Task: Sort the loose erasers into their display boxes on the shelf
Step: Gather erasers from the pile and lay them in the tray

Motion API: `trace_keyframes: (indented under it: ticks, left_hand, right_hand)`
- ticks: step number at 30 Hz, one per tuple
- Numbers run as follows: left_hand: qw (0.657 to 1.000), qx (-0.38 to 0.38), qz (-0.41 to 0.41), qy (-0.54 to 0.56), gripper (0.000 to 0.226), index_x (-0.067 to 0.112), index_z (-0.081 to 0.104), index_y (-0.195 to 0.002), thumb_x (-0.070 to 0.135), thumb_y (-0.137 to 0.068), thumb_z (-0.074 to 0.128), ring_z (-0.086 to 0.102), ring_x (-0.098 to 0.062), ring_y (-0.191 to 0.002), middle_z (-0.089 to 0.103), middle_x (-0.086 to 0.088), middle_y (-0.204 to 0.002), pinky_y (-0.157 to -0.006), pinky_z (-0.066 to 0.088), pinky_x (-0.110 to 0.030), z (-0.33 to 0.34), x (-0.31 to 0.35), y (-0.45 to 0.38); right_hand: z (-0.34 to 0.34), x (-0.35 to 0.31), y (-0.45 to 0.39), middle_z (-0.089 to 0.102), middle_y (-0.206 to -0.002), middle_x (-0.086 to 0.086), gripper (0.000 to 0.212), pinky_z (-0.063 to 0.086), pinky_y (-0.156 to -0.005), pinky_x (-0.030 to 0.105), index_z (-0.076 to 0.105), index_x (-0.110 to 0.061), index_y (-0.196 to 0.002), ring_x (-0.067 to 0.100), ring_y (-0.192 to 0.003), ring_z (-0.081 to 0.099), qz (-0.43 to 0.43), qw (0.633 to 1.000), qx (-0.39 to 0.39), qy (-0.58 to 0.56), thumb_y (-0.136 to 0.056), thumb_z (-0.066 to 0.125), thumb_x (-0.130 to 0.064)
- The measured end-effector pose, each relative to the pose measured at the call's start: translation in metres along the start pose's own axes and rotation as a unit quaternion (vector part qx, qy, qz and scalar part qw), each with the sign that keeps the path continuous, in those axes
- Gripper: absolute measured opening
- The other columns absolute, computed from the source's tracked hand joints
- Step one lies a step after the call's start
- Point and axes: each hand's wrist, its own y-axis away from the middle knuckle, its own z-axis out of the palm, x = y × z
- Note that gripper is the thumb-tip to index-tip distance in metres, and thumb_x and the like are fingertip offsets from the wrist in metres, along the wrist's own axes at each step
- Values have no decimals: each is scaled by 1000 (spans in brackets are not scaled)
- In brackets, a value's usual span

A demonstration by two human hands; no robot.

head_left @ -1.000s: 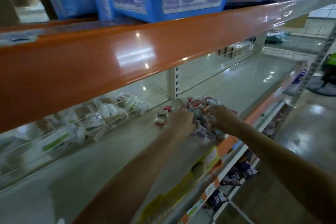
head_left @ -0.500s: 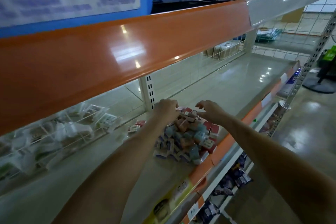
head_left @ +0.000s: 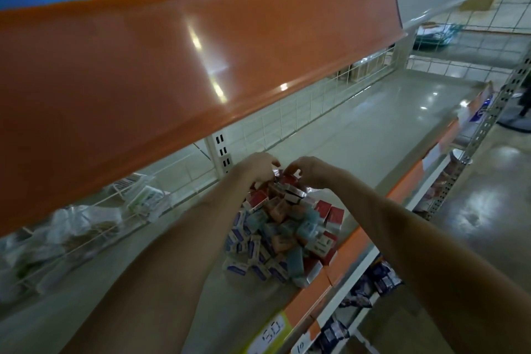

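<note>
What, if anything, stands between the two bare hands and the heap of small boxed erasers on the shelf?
Nothing visible. The left hand and right hand already reach the far end of the heap of small boxed erasers.

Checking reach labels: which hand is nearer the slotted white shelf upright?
Left. The left hand is just right of the slotted upright; the right hand is farther right, past the left, over the eraser pile.

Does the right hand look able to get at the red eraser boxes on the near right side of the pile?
Probably yes: the right hand is at the pile's far end, and the red eraser boxes lie uncovered just under its forearm.
</note>
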Motion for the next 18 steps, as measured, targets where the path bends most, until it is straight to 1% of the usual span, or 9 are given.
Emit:
trace_keyframes:
  ticks: [2,3,7,10,14,16,18]
  left_hand:
    - [1000,-22,-4,5,50,21,47,-136,6,-88,54,46,-27,-124,45,-8,-141,-95,42,-35,-1,2,-4]
    - [1000,-30,-4,6,49,20,48,-135,9,-88,56,46,-26,-123,46,-8,-140,-92,41,-34,-2,2,-6]
    - [999,-40,-18,7,39,14,58,-125,17,-86,61,53,-23,-111,57,-8,-125,-81,41,-30,1,8,-9]
    - [999,-10,-31,-44,34,10,61,-117,22,-85,64,56,-24,-103,60,-8,-116,-78,43,-30,6,13,-12]
    - [993,45,-27,-102,28,14,59,-113,20,-86,62,56,-22,-95,62,-7,-108,-71,42,-29,8,15,-8]
    - [993,76,-16,-88,29,16,57,-114,20,-86,62,53,-21,-94,60,-5,-108,-69,39,-29,8,13,-2]
    - [992,116,-7,-44,31,17,55,-114,20,-85,63,52,-19,-92,61,-5,-108,-68,37,-29,10,10,4]
  right_hand:
    - [1,0,-1,55,-121,9,40,44,-88,30,55,-15,-127,23,-108,54,-5,1000,-3,20,-87,57,-7]
    - [2,1,-1,55,-120,9,39,44,-88,30,56,-15,-126,23,-106,54,-5,1000,2,18,-87,57,-7]
    - [6,4,2,55,-118,9,33,42,-87,28,58,-12,-121,22,-106,53,-10,999,35,-6,-88,57,-12]
    - [10,7,5,58,-118,9,29,44,-90,31,60,-11,-118,22,-105,54,-13,998,55,-26,-89,56,-13]
    - [16,8,11,61,-116,7,28,46,-92,34,61,-11,-116,21,-104,56,-12,995,83,-59,-88,58,-14]
    - [20,10,13,62,-114,6,27,46,-90,32,61,-11,-115,20,-104,57,-15,993,98,-70,-88,59,-13]
    - [23,13,16,63,-112,4,26,45,-88,29,62,-13,-113,19,-104,57,-9,989,121,-86,-87,60,-14]
